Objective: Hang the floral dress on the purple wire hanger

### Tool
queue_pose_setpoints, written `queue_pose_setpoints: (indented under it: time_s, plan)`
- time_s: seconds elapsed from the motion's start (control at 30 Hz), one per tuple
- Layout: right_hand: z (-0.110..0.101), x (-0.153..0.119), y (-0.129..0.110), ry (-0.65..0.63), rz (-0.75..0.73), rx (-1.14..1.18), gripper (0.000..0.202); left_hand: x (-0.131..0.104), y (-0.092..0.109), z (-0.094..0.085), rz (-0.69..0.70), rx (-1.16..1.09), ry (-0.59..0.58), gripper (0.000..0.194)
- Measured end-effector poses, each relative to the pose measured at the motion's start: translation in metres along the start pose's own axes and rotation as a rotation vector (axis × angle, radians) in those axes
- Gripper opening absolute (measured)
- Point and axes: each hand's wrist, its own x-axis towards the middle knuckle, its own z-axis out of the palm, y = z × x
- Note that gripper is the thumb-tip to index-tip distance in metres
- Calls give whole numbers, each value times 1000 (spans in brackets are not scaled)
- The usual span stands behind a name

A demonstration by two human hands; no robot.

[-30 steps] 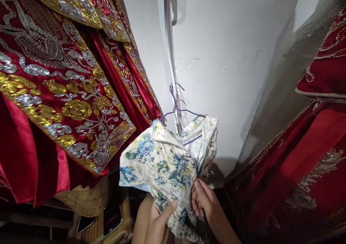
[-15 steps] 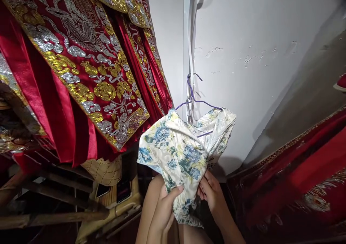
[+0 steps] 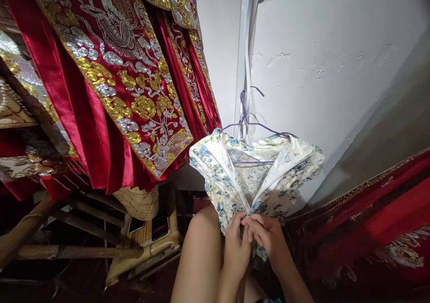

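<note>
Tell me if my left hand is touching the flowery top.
Touching. The head view shows the fingertips of the left hand pinched at the front of the flowery top, at the bottom of its open V neckline.

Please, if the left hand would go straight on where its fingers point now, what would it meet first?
Most likely the floral garment, whose front the left hand touches; the white wall seems to be behind, though depth is unclear.
</note>
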Motion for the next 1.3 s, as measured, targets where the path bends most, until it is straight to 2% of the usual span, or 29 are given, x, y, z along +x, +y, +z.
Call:
queue_pose_setpoints:
  time_s: [0.13,0.3,0.4,0.5,0.57,0.67,0.73,0.87,0.93,1.03,1.1,1.17,1.23,1.3]
  plan:
    - [-5,8,-20,-47,-22,-34,36,5,0,-1,7,-12,35,27]
    - [-1,22,-47,-160,-76,-105,26,15,4,0,54,-101,149,20]
    - [4,23,-38,-214,-20,-133,26,22,8,1,84,-61,184,13]
    - [3,20,-21,-180,13,-113,26,23,4,2,101,46,155,15]
    - [-1,22,-21,-146,-2,-87,26,18,-4,3,138,110,111,19]
    - [-9,38,-49,-94,-36,-81,23,9,-18,3,163,182,42,23]
    - [-13,55,-82,-60,-75,-50,26,7,-22,3,159,219,-9,23]
    - [-13,81,-142,-89,-183,54,27,10,-21,5,177,289,-130,21]
    - [-10,85,-154,-56,-258,103,22,13,-22,8,184,334,-190,19]
    - [-8,85,-152,-15,-319,128,19,17,-24,9,176,369,-265,18]
    - [-8,83,-143,-16,-334,108,20,26,-18,5,179,345,-303,17]
    - [-9,82,-136,-22,-372,67,21,43,1,-1,233,276,-281,11]
    - [-10,80,-133,-35,-407,17,22,68,32,-10,346,194,-159,7]
    - [-10,78,-134,-46,-415,-20,24,95,70,-18,484,148,-17,25]
